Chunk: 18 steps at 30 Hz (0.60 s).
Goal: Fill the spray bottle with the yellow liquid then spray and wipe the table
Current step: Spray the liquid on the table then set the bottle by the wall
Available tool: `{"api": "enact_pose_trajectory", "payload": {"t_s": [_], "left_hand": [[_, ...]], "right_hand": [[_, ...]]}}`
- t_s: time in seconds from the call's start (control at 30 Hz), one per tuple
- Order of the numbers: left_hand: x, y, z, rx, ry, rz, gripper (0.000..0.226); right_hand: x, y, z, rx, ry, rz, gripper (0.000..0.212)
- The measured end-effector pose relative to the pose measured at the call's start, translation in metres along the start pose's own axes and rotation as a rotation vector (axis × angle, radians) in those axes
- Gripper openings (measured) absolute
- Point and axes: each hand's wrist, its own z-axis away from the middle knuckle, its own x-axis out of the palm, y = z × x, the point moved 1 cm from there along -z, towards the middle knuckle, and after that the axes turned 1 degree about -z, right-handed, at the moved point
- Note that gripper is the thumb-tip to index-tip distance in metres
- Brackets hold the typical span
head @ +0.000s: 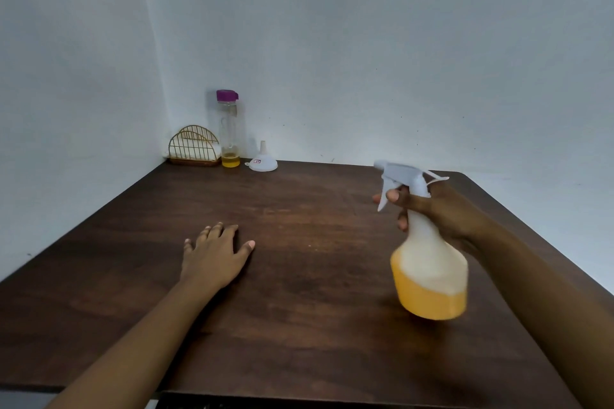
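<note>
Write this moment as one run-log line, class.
right hand: grips spray bottle, part-filled yellow, raised over table | left hand: flat on table | funnel, clear bottle: far corner

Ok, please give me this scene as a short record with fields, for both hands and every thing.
right hand: holds the spray bottle by its neck, tilted, over the table
spray bottle: lower part filled with yellow liquid
left hand: flat on the table, fingers straight
glass bottle: back left corner, purple cap on, little yellow liquid inside
funnel: wide end down, right of the glass bottle
wire holder: left of the glass bottle
</note>
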Motion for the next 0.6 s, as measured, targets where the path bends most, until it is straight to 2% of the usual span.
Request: {"api": "enact_pose_trajectory", "payload": {"t_s": [0.03,0.1,0.2,0.3,0.37,0.43,0.5,0.6], "left_hand": [[0.000,0.000,0.000,-0.002,0.000,0.003,0.064],[-0.003,0.003,0.003,0.016,0.022,0.041,0.063],[-0.015,0.019,0.013,0.222,0.121,0.284,0.061],[-0.028,0.049,0.030,0.501,-0.009,0.524,0.074],[-0.026,0.073,0.035,0.583,-0.132,0.604,0.093],[-0.019,0.091,0.033,0.568,-0.205,0.753,0.104],[-0.015,0.101,0.027,0.491,-0.174,0.880,0.099],[-0.013,0.102,0.022,0.422,-0.019,0.877,0.091]], "right_hand": [[0.002,0.002,-0.003,0.000,0.018,-0.021,0.041],[0.009,0.005,-0.011,-0.026,0.040,-0.070,0.026],[0.023,0.003,-0.026,-0.081,0.029,-0.110,0.009],[0.040,-0.002,-0.040,-0.073,-0.012,-0.182,0.013],[0.051,-0.007,-0.047,-0.043,-0.012,-0.169,0.020],[0.060,-0.011,-0.053,-0.026,-0.005,-0.172,0.029],[0.067,-0.015,-0.058,-0.029,0.002,-0.193,0.034],[0.073,-0.018,-0.064,-0.027,0.000,-0.226,0.008]]}}
